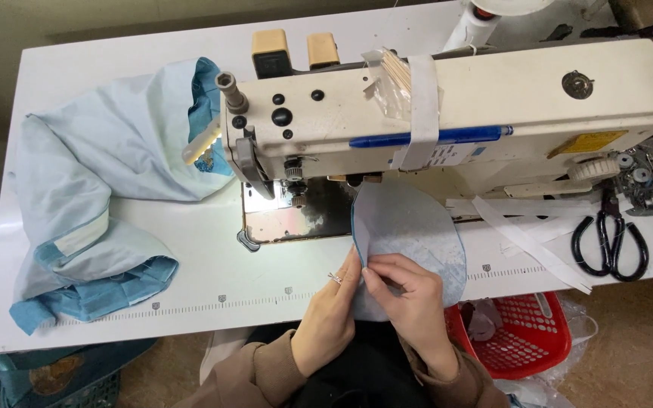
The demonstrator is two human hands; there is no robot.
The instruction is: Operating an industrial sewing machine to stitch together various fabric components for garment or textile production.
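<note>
I'm in a sewing workshop: an industrial sewing machine (447, 113) on my white bench (213, 264), fabric heaps (100, 196), black scissors (611, 242), a red scrap basket (523, 332).

A yellow rectangular label (586, 142) sits on the sewing machine (538, 91) front, right of centre.

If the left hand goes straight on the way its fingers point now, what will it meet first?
The left hand points up and away, along the edge of the fabric piece it pinches. Straight on, it would probably first meet the needle plate under the machine head; depth is unclear.
</note>
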